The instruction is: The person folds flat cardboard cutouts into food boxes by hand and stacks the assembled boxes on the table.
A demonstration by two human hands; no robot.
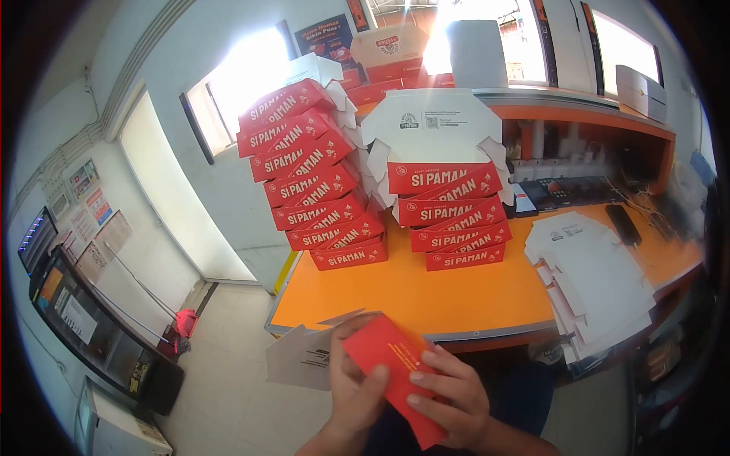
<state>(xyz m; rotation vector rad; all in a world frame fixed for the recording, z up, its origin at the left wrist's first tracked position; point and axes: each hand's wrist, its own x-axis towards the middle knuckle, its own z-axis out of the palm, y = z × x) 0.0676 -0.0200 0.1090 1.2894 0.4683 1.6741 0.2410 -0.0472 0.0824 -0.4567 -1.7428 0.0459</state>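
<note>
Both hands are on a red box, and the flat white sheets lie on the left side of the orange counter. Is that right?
Not quite: the flat white sheets lie on the right side of the orange counter, as the head view shows. Left hand and right hand are on a red box.

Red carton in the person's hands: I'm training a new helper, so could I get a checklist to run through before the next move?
1. Left hand gripping the red carton: ok, thumb on the red face, fingers around its edge.
2. Right hand supporting it: ok, fingers spread over the red face.
3. Flaps tucked in: not ok, white flaps stick out beyond the left hand.
4. Carton's far side sound: cannot tell, it faces away.
5. Left stack upright: cannot tell, it slants here, but the wide lens bends lines.
6. White sheets wholly on the orange counter: not ok, some overhang the front edge.
</note>
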